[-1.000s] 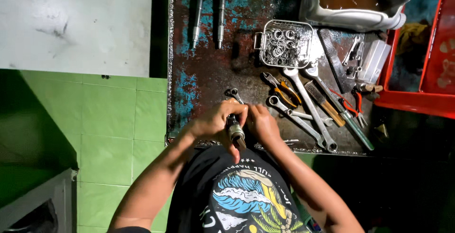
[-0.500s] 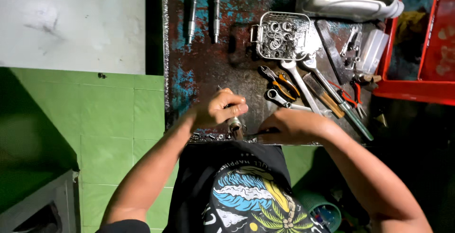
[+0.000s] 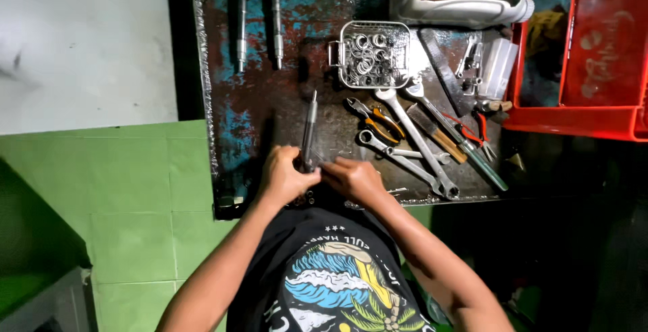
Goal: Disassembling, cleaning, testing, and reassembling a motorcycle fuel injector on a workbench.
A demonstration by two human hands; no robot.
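Note:
Both my hands meet at the near edge of a worn metal worktop point(image 3: 270, 112). My left hand point(image 3: 287, 175) grips the lower end of a long slim metal injector point(image 3: 309, 126) that points away from me across the top. My right hand point(image 3: 354, 178) touches the same end with its fingertips pinched together; whether it holds a small part I cannot see.
Two more injectors point(image 3: 241, 24) lie at the far left. A wire basket of metal rings point(image 3: 370, 55) sits mid-top, with spanners point(image 3: 415, 136), pliers point(image 3: 378, 119) and a screwdriver to its right. A white tub point(image 3: 466, 4) and a red crate point(image 3: 594, 55) stand far right.
The injector now lies stretched out away from me, where before it was held short between my hands. My right hand has come back in from the right to meet the left.

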